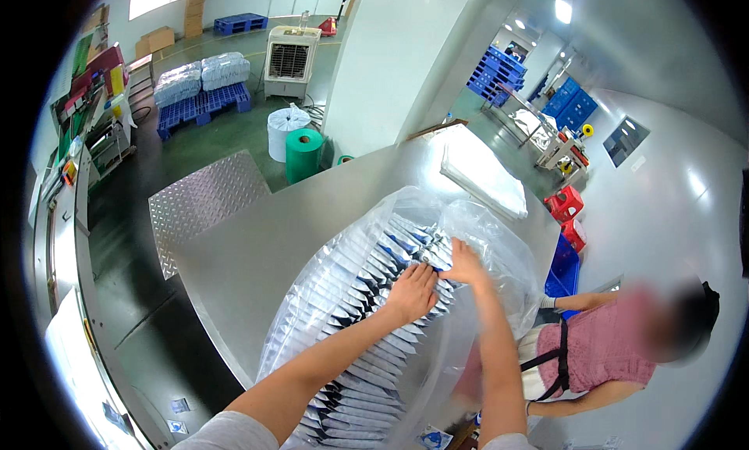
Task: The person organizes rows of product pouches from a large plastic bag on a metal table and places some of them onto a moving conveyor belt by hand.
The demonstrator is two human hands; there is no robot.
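Note:
A large clear plastic bag (308,290) lies on the metal table, with a long row of silvery-white packets (367,378) standing packed on edge inside. My left hand (412,294) rests on the row towards its far end, fingers bent down over the packets. Right beside it, my right hand (466,264) grips the packets at the far end, its thumb pointing towards my left hand. The fingertips of both hands are partly hidden among the packets. Loose film of the bag bunches up beyond and to the right of my right hand.
The metal table (234,251) carries a stack of white bags (484,173) at its far edge. A person in a pink top (601,345) stands close on the right. Green (303,155) and white rolls (285,130) stand beyond the table, near a pillar (390,67). A blue bin (563,266) is at right.

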